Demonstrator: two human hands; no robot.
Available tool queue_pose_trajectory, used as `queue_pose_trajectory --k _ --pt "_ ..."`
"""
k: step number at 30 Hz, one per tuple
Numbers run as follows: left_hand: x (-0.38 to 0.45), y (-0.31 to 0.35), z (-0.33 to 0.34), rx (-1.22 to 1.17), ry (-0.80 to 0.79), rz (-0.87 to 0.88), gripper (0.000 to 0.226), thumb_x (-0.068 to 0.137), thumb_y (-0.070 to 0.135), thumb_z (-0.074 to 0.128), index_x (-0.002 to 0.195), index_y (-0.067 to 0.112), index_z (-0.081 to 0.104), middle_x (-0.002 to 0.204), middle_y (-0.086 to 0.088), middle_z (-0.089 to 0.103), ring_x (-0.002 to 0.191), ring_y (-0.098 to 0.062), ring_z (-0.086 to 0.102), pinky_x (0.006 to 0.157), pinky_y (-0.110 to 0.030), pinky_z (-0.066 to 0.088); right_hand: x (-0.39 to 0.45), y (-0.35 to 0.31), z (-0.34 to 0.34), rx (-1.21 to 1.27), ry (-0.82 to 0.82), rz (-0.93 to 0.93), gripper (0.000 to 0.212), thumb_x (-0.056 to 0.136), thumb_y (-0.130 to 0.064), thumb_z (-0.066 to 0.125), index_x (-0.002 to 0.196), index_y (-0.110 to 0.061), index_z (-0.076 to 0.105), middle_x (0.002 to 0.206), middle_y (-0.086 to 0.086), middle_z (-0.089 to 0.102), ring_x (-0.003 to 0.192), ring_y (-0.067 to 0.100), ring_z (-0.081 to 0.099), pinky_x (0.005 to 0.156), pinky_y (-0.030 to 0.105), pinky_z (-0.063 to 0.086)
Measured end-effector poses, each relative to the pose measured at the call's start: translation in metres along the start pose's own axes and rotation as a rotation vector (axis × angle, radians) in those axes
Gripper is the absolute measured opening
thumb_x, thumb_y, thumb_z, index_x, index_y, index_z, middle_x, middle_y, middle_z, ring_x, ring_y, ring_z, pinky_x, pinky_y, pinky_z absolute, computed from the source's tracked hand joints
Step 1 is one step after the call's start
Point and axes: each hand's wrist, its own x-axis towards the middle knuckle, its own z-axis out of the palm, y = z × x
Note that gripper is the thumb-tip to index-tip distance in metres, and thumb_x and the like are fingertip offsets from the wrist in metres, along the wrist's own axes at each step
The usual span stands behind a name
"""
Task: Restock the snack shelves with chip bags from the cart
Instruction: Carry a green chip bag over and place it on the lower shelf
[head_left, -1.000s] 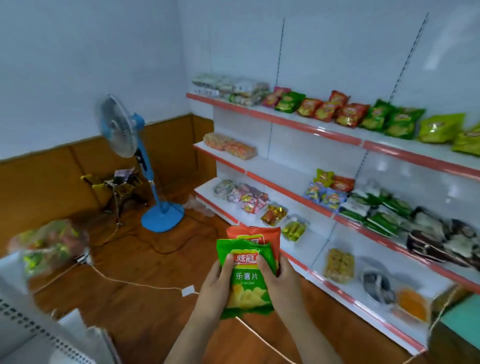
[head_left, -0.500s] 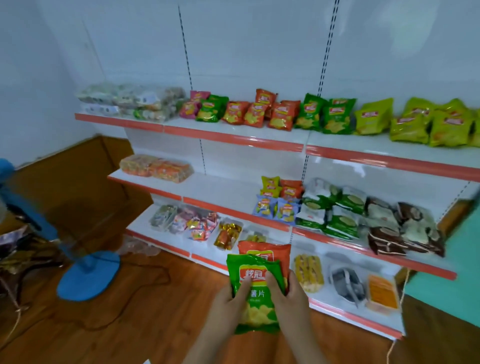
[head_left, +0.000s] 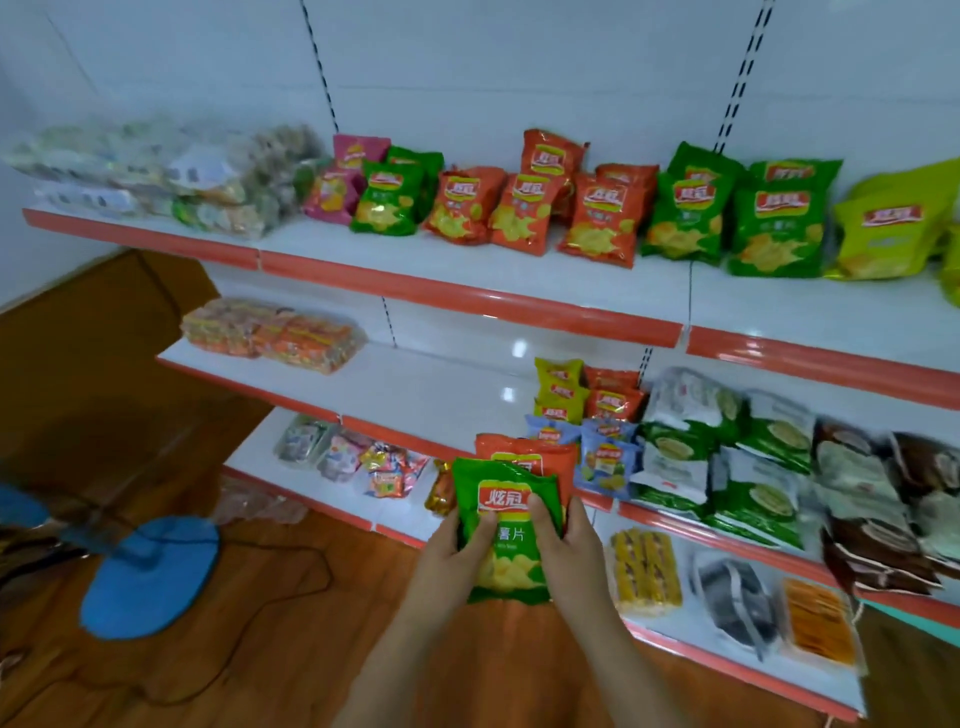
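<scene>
You face a white shelf unit with orange-red edges. On its top shelf (head_left: 467, 270), clear wrapped packs (head_left: 156, 176) lie at your 10 o'clock, and a row of red and green chip bags (head_left: 545, 208) runs from 12 to 2 o'clock. The middle shelf (head_left: 415, 384) carries orange packets (head_left: 275, 338) at 9 o'clock. On the wooden floor (head_left: 291, 639) at 7 o'clock, a blue fan base (head_left: 150, 574) rests beside a dark cable (head_left: 291, 587).

white wall (head_left: 519, 62), wooden floor (head_left: 270, 649), blue fan base (head_left: 150, 574) at left.
</scene>
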Motion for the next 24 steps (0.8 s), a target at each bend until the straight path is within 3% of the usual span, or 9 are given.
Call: queue_pose_trajectory --k 2,6,10,13,16,20,22,24 --pt "0.043 0.000 -0.010 0.034 -0.012 -0.013 0.018 0.099 0.025 0.058 0.115 0.022 0.063 0.100 0.008 0.073 0.077 0.005 0.071 0.061 -0.010 0.052 0.037 0.005 0.017 -0.011 -0.012 0.026 0.044 0.095 -0.044 0.055 0.136 -0.033 0.043 0.114 -0.010 0.066 0.091 -0.001 0.067 0.067 0.015 0.055" --pt "0.134 0.000 -0.034 0.070 -0.036 -0.057 0.020 0.098 0.028 0.059 0.116 0.020 0.064 0.107 0.001 0.073 0.079 0.000 0.070 0.063 -0.013 0.052 0.112 0.011 0.051 -0.033 0.002 0.107 0.050 0.096 -0.042 0.055 0.141 -0.030 0.037 0.128 -0.002 0.061 0.107 0.013 0.065 0.088 0.033 0.057" --pt "0.213 0.000 -0.057 0.125 -0.071 -0.103 0.023 0.098 0.029 0.059 0.118 0.017 0.063 0.117 -0.006 0.070 0.092 -0.015 0.068 0.070 -0.017 0.052 0.165 0.012 0.084 -0.109 0.027 0.232 0.044 0.098 -0.035 0.054 0.137 -0.024 0.036 0.126 0.001 0.061 0.104 0.017 0.064 0.089 0.033 0.054" --pt "0.263 -0.001 -0.063 0.172 -0.108 -0.107 0.020 0.099 0.034 0.057 0.116 0.023 0.058 0.115 -0.003 0.068 0.093 -0.017 0.065 0.071 -0.019 0.052 0.202 0.018 0.106 -0.132 0.044 0.287 0.036 0.099 -0.032 0.054 0.132 -0.022 0.042 0.124 0.003 0.061 0.107 0.021 0.063 0.090 0.032 0.053" --pt "0.313 -0.011 -0.060 0.230 -0.152 -0.102 0.026 0.100 0.038 0.054 0.121 0.023 0.055 0.112 0.004 0.063 0.094 -0.016 0.062 0.072 -0.019 0.052 0.250 0.050 0.121 -0.138 0.064 0.305 0.053 0.093 -0.045 0.055 0.140 -0.027 0.040 0.130 0.002 0.061 0.111 0.023 0.064 0.098 0.045 0.053" --pt "0.376 -0.038 -0.050 0.234 -0.262 -0.164 0.032 0.097 0.033 0.061 0.128 0.026 0.054 0.118 0.001 0.064 0.103 -0.023 0.065 0.092 -0.038 0.057 0.313 0.090 0.127 -0.161 0.149 0.349 0.057 0.079 -0.041 0.059 0.127 -0.014 0.043 0.109 0.012 0.065 0.096 0.032 0.067 0.085 0.053 0.056" --pt "0.405 -0.054 -0.047 0.261 -0.288 -0.172 0.032 0.096 0.029 0.062 0.127 0.028 0.054 0.116 0.002 0.065 0.103 -0.024 0.066 0.087 -0.035 0.057 0.339 0.101 0.131 -0.210 0.153 0.328 0.046 0.088 -0.028 0.062 0.127 -0.011 0.045 0.103 0.008 0.066 0.085 0.027 0.067 0.074 0.043 0.058" --pt "0.431 -0.068 -0.044 0.320 -0.286 -0.129 0.037 0.094 0.027 0.063 0.131 0.027 0.056 0.120 0.002 0.066 0.105 -0.021 0.065 0.088 -0.031 0.053 0.359 0.109 0.134 -0.271 0.143 0.299 0.039 0.094 -0.021 0.060 0.129 -0.010 0.048 0.096 0.002 0.063 0.074 0.017 0.059 0.063 0.028 0.048"
